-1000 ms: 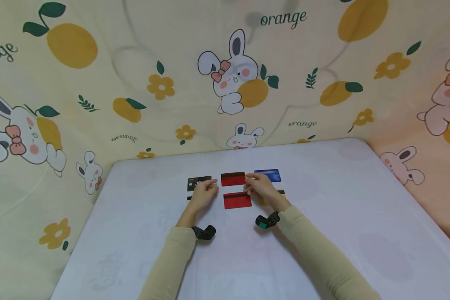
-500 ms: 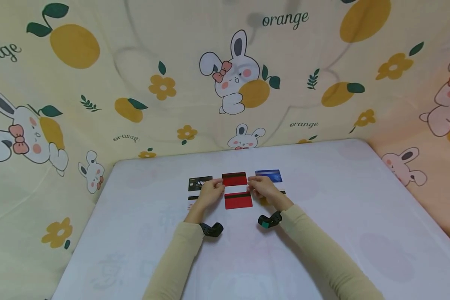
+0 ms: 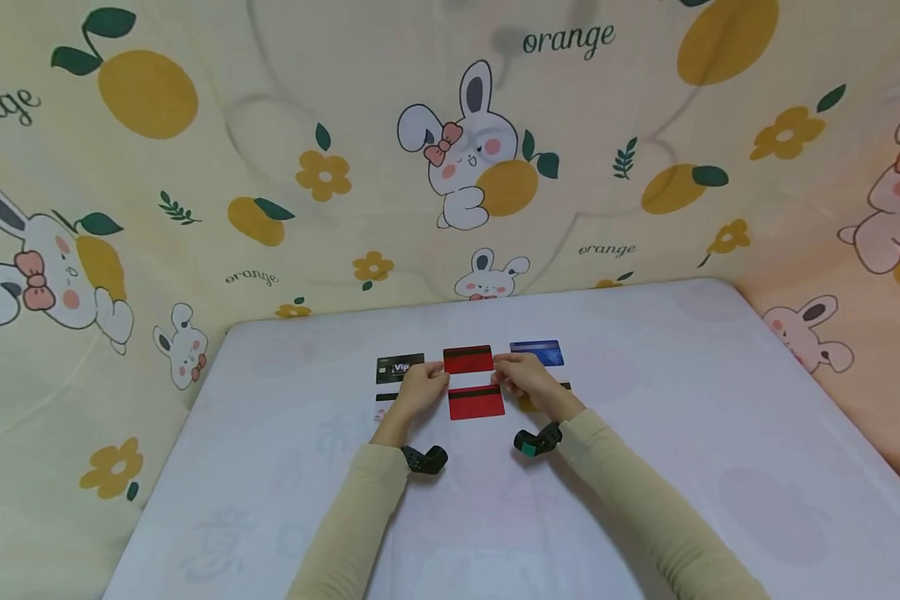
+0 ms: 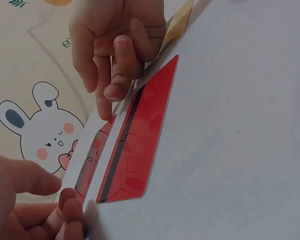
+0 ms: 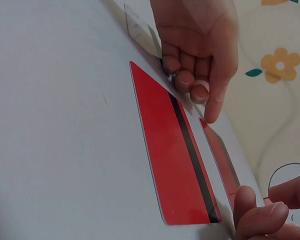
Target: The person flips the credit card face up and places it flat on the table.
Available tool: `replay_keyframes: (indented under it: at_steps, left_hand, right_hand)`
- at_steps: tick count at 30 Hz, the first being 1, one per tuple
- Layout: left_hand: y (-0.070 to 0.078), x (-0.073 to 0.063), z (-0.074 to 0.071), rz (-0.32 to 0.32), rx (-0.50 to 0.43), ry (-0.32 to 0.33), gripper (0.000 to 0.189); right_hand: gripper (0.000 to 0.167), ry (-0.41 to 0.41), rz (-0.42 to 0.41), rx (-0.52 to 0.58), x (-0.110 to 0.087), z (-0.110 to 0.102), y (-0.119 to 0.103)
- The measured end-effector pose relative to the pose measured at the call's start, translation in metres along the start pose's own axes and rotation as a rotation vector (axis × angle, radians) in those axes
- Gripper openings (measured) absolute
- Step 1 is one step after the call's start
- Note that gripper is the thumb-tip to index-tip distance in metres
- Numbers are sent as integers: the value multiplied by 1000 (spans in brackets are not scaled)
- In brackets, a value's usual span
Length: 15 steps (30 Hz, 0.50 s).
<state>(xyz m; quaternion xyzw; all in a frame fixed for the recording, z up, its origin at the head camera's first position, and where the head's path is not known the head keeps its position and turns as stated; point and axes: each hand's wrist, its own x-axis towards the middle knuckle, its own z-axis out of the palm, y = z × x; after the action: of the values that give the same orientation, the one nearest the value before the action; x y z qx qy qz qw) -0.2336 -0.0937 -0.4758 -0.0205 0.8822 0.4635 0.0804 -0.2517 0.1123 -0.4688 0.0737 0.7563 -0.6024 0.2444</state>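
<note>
In the head view, two red cards with dark stripes lie flat on the table, one behind the other. My left hand [image 3: 422,389] has its fingertips at the left edge of the far red card [image 3: 468,359]. At that card's right edge are the fingertips of my right hand [image 3: 527,375]. The near red card [image 3: 477,403] lies just in front, free of both hands. Both wrist views show the far red card [image 4: 94,162] flat between the two hands, partly hidden by fingers; neither hand lifts anything.
A black card marked "Vip" [image 3: 397,368] and a partly covered white striped card [image 3: 384,407] lie on the left. To the right are a blue card [image 3: 537,352] and a gold card [image 3: 527,403], mostly hidden by my right hand. A patterned cloth [image 3: 330,250] hangs behind the table.
My left hand has moved right, from over the black card to the far red card's left edge, uncovering more of the left cards. The right hand has barely moved.
</note>
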Motion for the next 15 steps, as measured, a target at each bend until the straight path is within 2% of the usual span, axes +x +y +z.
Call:
replay_keyframes:
  at_steps: [8, 15]
  left_hand:
    - [2, 1, -1, 3, -23, 14, 36]
    - [4, 5, -1, -50, -128, -1, 28]
  right_hand:
    - [42, 21, -20, 95, 2, 6, 3]
    - [22, 109, 14, 182, 3, 11, 2]
